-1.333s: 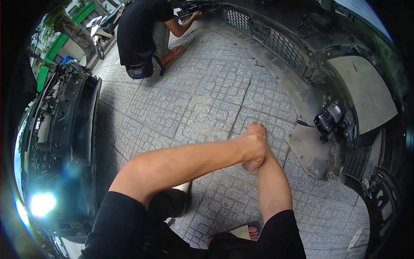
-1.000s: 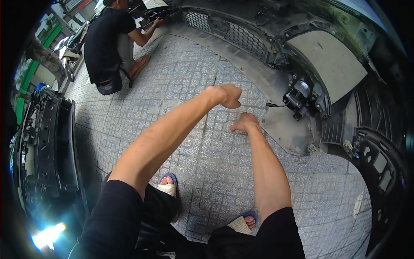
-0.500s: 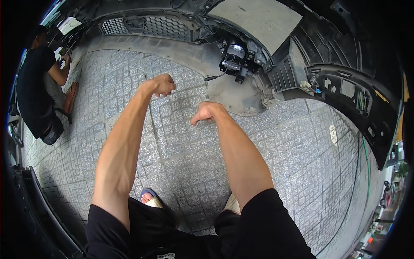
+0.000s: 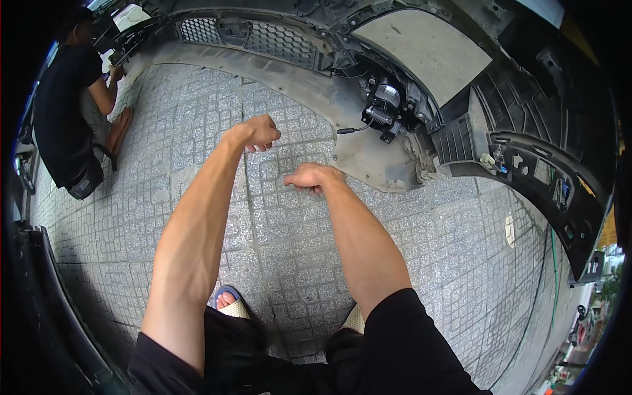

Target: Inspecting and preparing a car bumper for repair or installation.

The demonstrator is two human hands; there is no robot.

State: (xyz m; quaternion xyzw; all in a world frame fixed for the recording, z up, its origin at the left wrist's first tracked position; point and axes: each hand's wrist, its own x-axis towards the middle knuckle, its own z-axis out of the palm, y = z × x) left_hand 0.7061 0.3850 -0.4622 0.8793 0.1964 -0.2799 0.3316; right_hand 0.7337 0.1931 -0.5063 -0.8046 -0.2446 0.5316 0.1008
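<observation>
My left hand (image 4: 259, 133) hangs above the paving, its fingers curled in, and no object shows in it. Nearer to me and to its right, my right hand (image 4: 312, 176) is loosely closed with the thumb pointing left; nothing shows in that one either. The palms face down and are hidden. Beyond them, a large black car bumper (image 4: 276, 84) curves across the ground, its inner side toward me. A black lamp unit (image 4: 384, 112) with a shiny lens and metal fins sits in it. From that unit a short cable ends in a black plug (image 4: 345, 131), right of my left hand. Neither hand touches these parts.
At the left a person in black (image 4: 69, 115) sits low, hands near the bumper's far end. Patterned paving (image 4: 197, 125) covers the ground. A green cable (image 4: 554, 263) runs along the right. A dark panel edge (image 4: 56, 289) lies at the lower left.
The view has shifted, so the bumper, lamp unit and person appear farther right. My right hand has turned slightly, its thumb now pointing more to the left. Both hands stay closed.
</observation>
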